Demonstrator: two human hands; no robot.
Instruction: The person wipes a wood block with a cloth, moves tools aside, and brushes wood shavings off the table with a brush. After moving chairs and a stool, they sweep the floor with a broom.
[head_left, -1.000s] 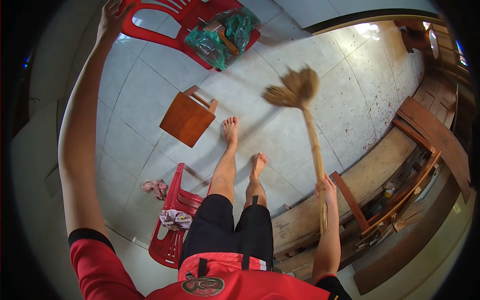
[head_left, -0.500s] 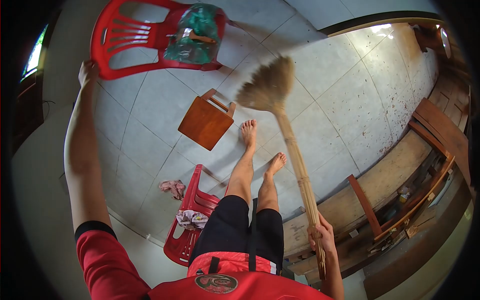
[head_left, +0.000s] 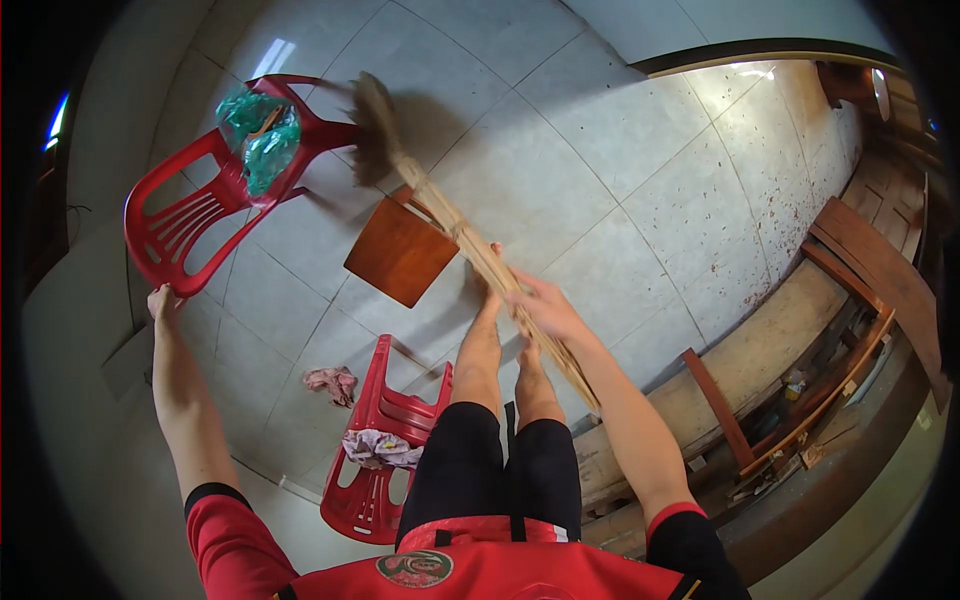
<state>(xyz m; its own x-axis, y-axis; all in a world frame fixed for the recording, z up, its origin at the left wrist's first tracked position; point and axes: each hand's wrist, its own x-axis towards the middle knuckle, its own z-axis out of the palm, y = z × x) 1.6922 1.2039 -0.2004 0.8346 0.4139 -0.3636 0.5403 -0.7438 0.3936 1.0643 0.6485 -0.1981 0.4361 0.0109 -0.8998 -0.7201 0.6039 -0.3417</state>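
Observation:
My left hand (head_left: 164,298) is closed on the back of a red plastic chair (head_left: 140,225) at the upper left. On that chair's seat lies a clear and green plastic bag (head_left: 262,140) with a brown-handled item on it. My right hand (head_left: 545,305) grips the handle of a straw broom (head_left: 450,215), which slants across the middle of the view. The broom's bristles (head_left: 374,130) are beside the chair's legs, near the floor. Just below the bristles stands a small brown wooden stool (head_left: 400,255), partly behind the broom.
A second red plastic chair (head_left: 365,500) with a cloth (head_left: 382,448) on it is by my left leg. A pink rag (head_left: 330,384) lies on the tiled floor. Long timber (head_left: 720,385) and wooden pieces line the right side. Dark specks (head_left: 745,225) dot the tiles there.
The held chair has turned and shifted down and left. My right hand has moved up and inward, swinging the broom head left toward the chair's legs.

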